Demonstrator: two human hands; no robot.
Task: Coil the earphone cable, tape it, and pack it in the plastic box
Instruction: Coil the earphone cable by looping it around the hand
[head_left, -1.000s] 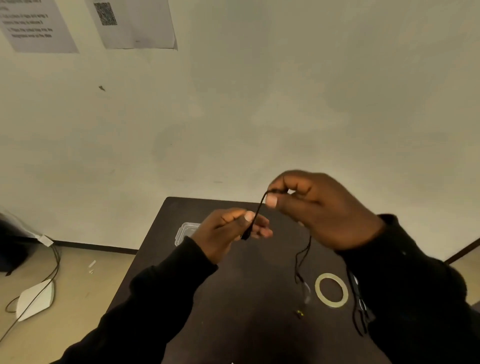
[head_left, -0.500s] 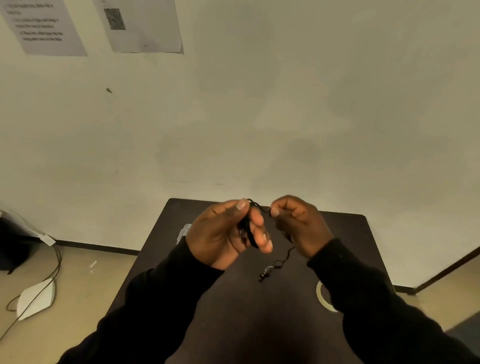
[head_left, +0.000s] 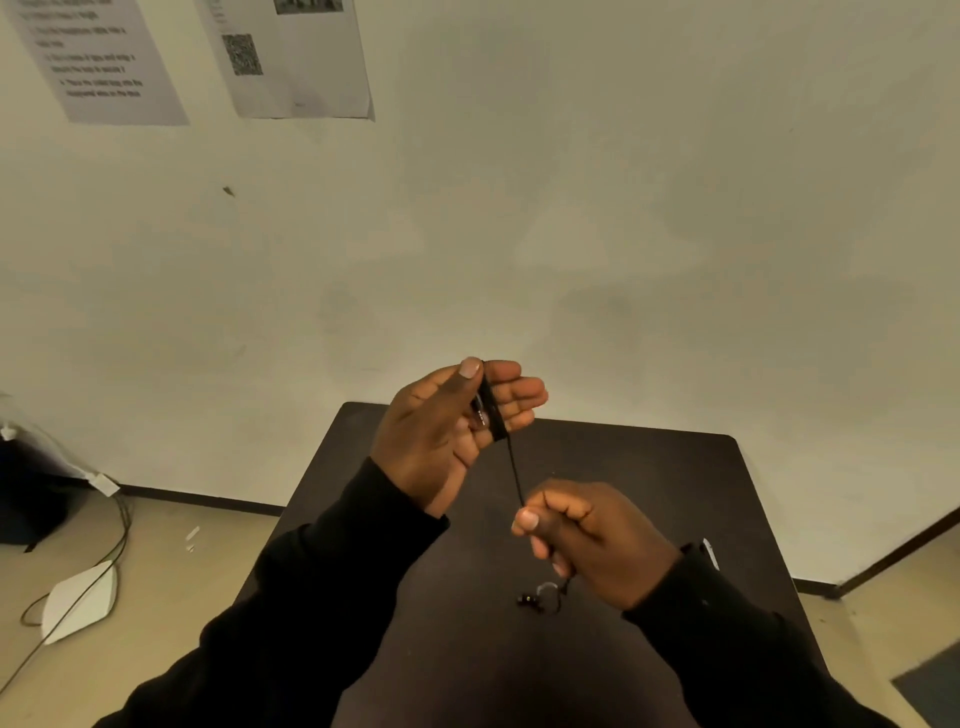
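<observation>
We have the earphone cable partly wound now: a tight black bundle of turns sits around the fingers of our left hand, just above the middle of the frame, and a single taut strand runs down from it to our right hand. Half a second ago the two hands were close together near the far edge of the surface; since then the right hand has pulled down and toward us, drawing out a fresh length of cable. We judge that this sets up the next wrap, so coiling is well along but not finished.

The loose tail hangs below the right hand and ends in the earbuds, lying on the dark surface at lower centre. That short remainder suggests only a few turns are left before taping.

Our left hand is half open, fingers extended and together, thumb pressed on the bundle to keep it in place. Our right hand is closed into a loose fist, pinching the strand between thumb and forefinger.

The tape roll and the plastic box are not visible at this moment.
</observation>
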